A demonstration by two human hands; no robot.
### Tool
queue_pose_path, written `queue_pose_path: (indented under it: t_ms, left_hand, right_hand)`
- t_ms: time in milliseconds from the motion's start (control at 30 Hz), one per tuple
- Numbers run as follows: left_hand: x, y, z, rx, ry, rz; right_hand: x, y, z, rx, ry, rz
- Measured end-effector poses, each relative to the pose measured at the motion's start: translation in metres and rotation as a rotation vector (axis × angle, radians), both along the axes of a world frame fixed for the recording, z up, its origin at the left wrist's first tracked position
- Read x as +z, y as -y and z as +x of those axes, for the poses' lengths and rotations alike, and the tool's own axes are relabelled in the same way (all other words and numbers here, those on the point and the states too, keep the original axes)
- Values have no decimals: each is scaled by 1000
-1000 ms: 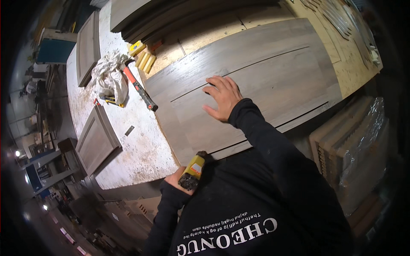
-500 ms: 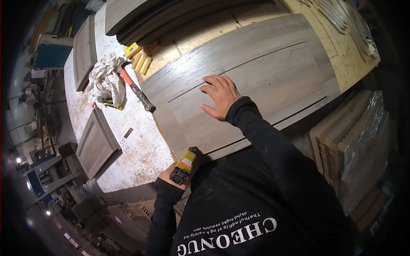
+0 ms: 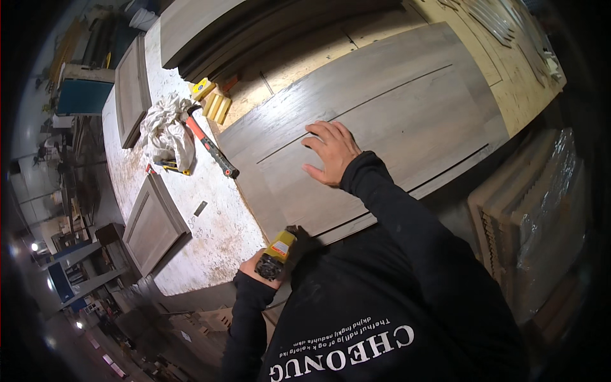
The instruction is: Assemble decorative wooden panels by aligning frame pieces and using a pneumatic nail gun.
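Observation:
A wide grey-brown wooden panel (image 3: 407, 102) with two dark grooves lies flat before me. My right hand (image 3: 334, 153) rests on it, palm down and fingers spread, between the grooves. My left hand (image 3: 252, 267) is wrapped round a yellow-and-black power tool (image 3: 278, 253) at the panel's near left corner. Its dark front end is by the panel's near edge; I cannot tell whether it touches. The grip and most of the left fingers are hidden under the tool.
On the white, stained tabletop (image 3: 216, 254) at left lie a red-and-black hammer (image 3: 213, 148), a crumpled white cloth (image 3: 167, 130) and two framed panels (image 3: 156, 223). Dark boards (image 3: 197, 28) are stacked at the back. Plastic-wrapped panels (image 3: 528, 210) stand at right, below the table.
The whole view has shifted slightly, with the left side of the table sliding right and down. Both hands keep nearly the same places relative to the panel.

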State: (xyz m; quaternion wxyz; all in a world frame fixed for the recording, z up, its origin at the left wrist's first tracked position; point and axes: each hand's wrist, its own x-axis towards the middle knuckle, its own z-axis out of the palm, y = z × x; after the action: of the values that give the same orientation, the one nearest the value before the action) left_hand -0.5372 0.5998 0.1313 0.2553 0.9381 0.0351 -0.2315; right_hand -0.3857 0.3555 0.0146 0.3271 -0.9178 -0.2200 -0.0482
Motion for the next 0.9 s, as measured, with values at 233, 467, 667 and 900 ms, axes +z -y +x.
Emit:
queue_pose_path:
  t_ms: [233, 467, 667, 900]
  left_hand:
    - [2, 5, 30, 54, -17, -25]
    - [-7, -1, 42, 13, -2, 31]
    - [-14, -10, 50, 9, 4, 14]
    - [-2, -5, 64, -15, -38, 66]
  right_hand:
    - [1, 3, 0, -12, 21, 37]
    - [1, 3, 2, -12, 24, 58]
    - [-1, 2, 1, -23, 29, 43]
    - [0, 2, 1, -25, 43, 50]
